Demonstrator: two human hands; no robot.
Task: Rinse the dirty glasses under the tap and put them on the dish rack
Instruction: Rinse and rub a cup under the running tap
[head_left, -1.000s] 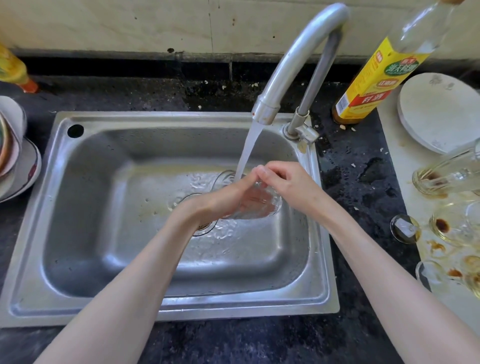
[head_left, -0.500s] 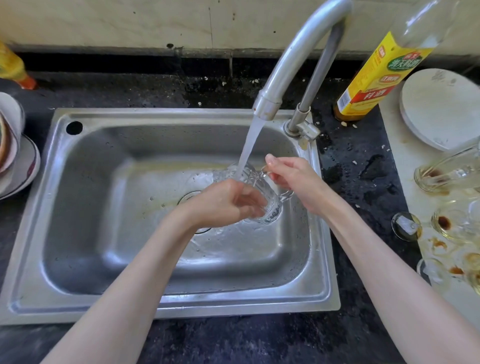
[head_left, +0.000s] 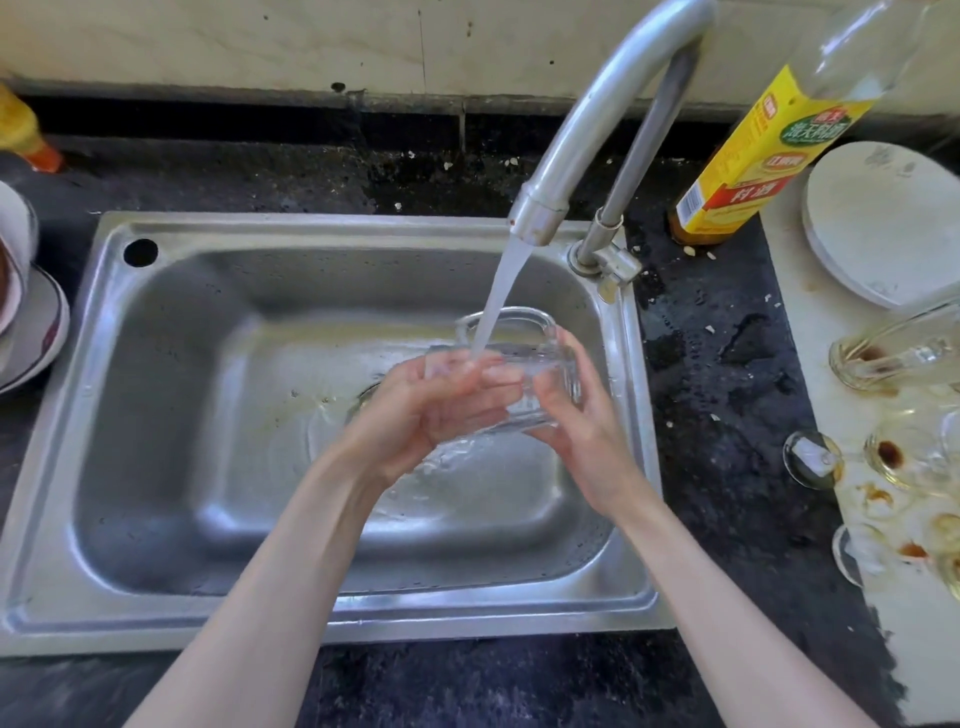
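Observation:
A clear glass mug (head_left: 540, 366) with a handle lies on its side over the steel sink (head_left: 171, 415), under the water running from the tap (head_left: 582, 130). My left hand (head_left: 431, 410) cups the mug from the left, its fingers curled over the glass. My right hand (head_left: 582, 431) grips the mug's base end from the right. The handle points away from me, toward the stream. Several dirty glasses (head_left: 904, 457) with brown stains stand on the white board at the right edge.
A yellow-labelled bottle (head_left: 753, 171) stands right of the tap, beside a white plate (head_left: 883, 223). Stacked bowls and plates (head_left: 26, 322) sit at the left edge. An orange bottle (head_left: 23, 135) is at the far left. Dark wet counter surrounds the sink.
Both hands have turned the mug under the stream, so its handle now faces away. The hands have shifted slightly to the right and nearer the tap.

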